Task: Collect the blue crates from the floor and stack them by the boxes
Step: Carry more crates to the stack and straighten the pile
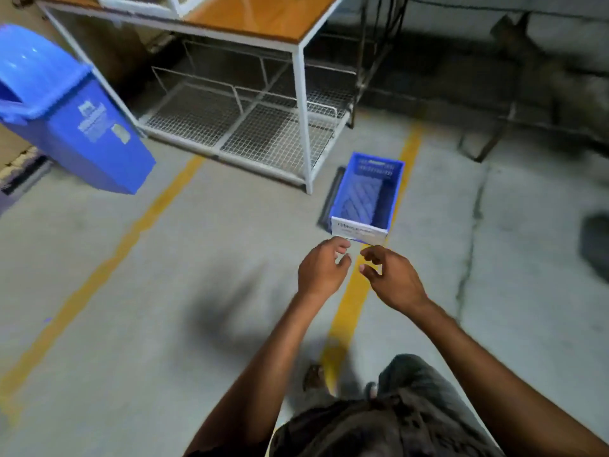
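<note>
A blue plastic crate (367,196) with a white label on its near end sits on the concrete floor, on a yellow line, right beside the white table leg. Nothing lies inside it. My left hand (321,268) and my right hand (390,275) reach forward side by side, just short of the crate's near end. Both have loosely curled fingers and hold nothing. Neither hand touches the crate.
A white-framed table (304,103) with an orange top and wire mesh shelf stands behind the crate. A blue swing-lid bin (75,127) is at the left. Two yellow floor lines (108,258) run diagonally. Dark metal stands sit at the far right.
</note>
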The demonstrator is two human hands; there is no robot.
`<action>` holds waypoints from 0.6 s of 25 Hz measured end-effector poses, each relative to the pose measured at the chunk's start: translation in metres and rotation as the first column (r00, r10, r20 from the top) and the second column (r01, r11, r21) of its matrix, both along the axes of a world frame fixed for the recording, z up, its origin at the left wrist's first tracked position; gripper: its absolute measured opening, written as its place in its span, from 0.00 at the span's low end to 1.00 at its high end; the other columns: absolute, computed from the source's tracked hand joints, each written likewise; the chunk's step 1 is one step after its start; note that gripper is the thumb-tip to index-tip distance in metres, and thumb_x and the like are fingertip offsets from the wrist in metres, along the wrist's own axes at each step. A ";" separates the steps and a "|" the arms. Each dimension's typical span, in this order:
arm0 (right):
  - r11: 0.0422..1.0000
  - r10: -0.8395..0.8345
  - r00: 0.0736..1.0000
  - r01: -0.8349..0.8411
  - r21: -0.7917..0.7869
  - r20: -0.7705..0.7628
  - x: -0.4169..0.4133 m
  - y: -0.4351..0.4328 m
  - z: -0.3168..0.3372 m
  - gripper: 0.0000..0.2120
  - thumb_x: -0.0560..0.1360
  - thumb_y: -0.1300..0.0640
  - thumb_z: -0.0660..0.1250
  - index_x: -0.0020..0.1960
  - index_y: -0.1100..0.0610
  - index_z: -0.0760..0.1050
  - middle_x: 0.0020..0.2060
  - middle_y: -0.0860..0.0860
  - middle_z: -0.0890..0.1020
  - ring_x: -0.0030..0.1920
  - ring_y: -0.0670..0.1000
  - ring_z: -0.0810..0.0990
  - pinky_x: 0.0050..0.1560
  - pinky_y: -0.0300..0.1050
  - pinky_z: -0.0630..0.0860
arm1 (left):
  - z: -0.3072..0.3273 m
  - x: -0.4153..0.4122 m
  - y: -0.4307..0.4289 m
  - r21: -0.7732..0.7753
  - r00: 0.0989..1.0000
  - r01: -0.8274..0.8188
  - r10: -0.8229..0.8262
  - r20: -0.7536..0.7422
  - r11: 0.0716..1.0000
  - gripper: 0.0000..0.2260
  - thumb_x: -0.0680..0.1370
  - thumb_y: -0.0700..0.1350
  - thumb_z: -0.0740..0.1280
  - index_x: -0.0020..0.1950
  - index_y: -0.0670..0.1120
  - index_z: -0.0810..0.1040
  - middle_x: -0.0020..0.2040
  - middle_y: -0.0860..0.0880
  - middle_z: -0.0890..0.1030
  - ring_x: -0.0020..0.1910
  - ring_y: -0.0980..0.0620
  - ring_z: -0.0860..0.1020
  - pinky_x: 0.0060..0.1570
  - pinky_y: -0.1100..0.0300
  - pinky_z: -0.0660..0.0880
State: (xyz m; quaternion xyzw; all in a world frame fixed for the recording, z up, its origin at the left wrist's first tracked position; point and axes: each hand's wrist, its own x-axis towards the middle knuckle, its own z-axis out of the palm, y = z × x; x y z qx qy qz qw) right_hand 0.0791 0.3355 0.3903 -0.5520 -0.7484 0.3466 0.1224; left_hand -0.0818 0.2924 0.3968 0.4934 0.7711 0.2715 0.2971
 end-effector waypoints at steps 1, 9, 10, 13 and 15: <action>0.998 -0.057 0.998 0.057 -0.001 -0.006 0.011 0.022 0.000 0.13 0.77 0.50 0.70 0.61 0.47 0.78 0.55 0.44 0.83 0.55 0.48 0.81 0.53 0.44 0.76 | -0.002 0.008 0.027 -0.010 0.999 0.051 -0.051 0.004 0.999 0.10 0.76 0.49 0.67 0.57 0.57 0.79 0.52 0.60 0.82 0.50 0.58 0.81 0.52 0.57 0.78; 0.947 -0.320 0.947 0.319 -0.040 -0.034 0.115 0.283 -0.059 0.12 0.77 0.55 0.70 0.60 0.50 0.78 0.53 0.46 0.83 0.55 0.49 0.82 0.51 0.44 0.76 | -0.078 0.082 0.270 -0.196 0.982 0.188 -0.184 0.040 0.962 0.08 0.76 0.49 0.67 0.54 0.58 0.78 0.48 0.64 0.82 0.47 0.61 0.81 0.51 0.54 0.79; 0.944 -0.327 0.945 0.326 -0.050 -0.017 0.128 0.318 -0.071 0.12 0.77 0.55 0.70 0.60 0.50 0.78 0.53 0.46 0.83 0.55 0.49 0.82 0.51 0.44 0.76 | -0.092 0.095 0.307 -0.219 0.979 0.202 -0.199 0.036 0.955 0.08 0.76 0.49 0.67 0.54 0.58 0.78 0.48 0.64 0.82 0.47 0.61 0.81 0.51 0.55 0.79; 0.962 -0.257 0.965 0.261 -0.083 0.060 0.154 0.408 -0.111 0.12 0.77 0.55 0.69 0.60 0.48 0.78 0.53 0.44 0.83 0.55 0.47 0.81 0.52 0.45 0.77 | -0.132 0.133 0.410 -0.244 0.967 0.250 -0.255 0.010 0.937 0.11 0.76 0.51 0.66 0.58 0.57 0.77 0.53 0.62 0.83 0.53 0.57 0.81 0.53 0.55 0.78; 0.970 -0.204 0.973 0.216 -0.115 0.111 0.166 0.467 -0.149 0.12 0.77 0.55 0.69 0.59 0.46 0.77 0.52 0.43 0.83 0.54 0.47 0.81 0.52 0.46 0.78 | -0.171 0.152 0.475 -0.256 0.975 0.218 -0.220 0.019 0.942 0.12 0.77 0.50 0.66 0.60 0.56 0.77 0.55 0.59 0.84 0.55 0.54 0.81 0.54 0.54 0.78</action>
